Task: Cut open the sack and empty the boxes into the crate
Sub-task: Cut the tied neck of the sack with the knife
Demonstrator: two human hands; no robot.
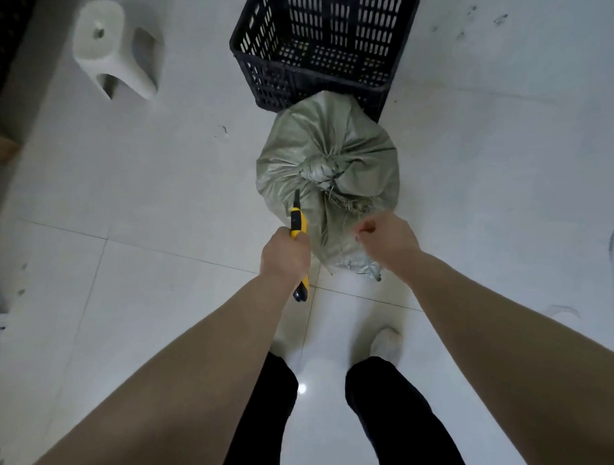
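Note:
A grey-green woven sack stands on the floor, its neck tied in a knot on top, so its contents are hidden. Behind it and touching it is a black slotted plastic crate. My left hand grips a yellow and black utility knife with the dark blade out, its tip at the sack's near left side below the knot. My right hand hovers at the sack's near right side, fingers curled and pinched; whether it holds the frayed sack edge is unclear.
A white plastic stool stands at the back left on the glossy white tiled floor. My legs in black trousers and one white shoe are below the hands. Dark furniture runs along the left edge.

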